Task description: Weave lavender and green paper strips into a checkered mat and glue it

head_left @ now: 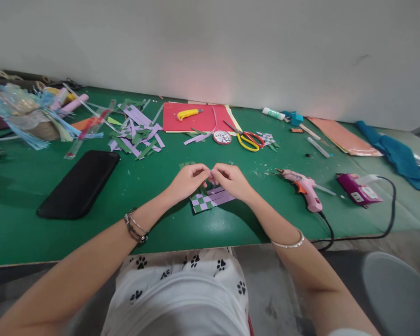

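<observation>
Both hands meet over the table, thumbs and fingertips pinched close together. Between the fingertips of my left hand (pixel 187 183) and my right hand (pixel 234 182) is a lilac paper strip (pixel 213 185), mostly hidden by the fingers. Below them lies a small woven mat (pixel 202 203) of green and lilac paper strips, checkered at its left end. Loose lilac ends of the mat run to the right, partly under my right hand. A bit of green paper shows just beyond my left hand.
Left are a black phone (pixel 80 185) and a heap of paper strips (pixel 137 130). Behind lie a yellow cutter (pixel 189 114) on red paper (pixel 171 122), and scissors (pixel 248 141). Right are a pink glue gun (pixel 303 186), its cord, and a purple power adapter (pixel 359 190).
</observation>
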Demonstrator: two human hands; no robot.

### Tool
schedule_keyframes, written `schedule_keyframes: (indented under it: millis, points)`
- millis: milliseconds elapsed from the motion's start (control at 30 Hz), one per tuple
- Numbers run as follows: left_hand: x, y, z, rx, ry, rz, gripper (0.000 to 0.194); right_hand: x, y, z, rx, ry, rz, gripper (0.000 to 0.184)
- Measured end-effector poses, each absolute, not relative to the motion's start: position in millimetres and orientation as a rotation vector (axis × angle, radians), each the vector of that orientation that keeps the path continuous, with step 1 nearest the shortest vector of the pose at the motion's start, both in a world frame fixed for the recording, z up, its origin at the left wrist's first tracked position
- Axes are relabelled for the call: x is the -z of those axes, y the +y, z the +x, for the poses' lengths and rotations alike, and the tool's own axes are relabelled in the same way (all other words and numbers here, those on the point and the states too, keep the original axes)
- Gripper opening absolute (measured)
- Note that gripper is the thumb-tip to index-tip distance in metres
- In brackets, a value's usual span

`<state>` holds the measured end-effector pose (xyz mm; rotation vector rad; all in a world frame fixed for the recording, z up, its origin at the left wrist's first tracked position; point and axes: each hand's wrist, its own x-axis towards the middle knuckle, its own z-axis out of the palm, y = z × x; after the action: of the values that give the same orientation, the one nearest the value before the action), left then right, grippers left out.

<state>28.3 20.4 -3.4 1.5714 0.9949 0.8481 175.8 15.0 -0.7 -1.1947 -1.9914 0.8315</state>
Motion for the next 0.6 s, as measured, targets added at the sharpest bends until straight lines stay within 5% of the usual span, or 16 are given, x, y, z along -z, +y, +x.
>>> schedule_keyframes:
  millis: [600]
  points:
    - [11.9, 18.6, 28.7, -0.803, 1.046, 1.827, 0.018, 1.9, 14.4, 175.9, -0.624, -2.079, -1.275, 0.02]
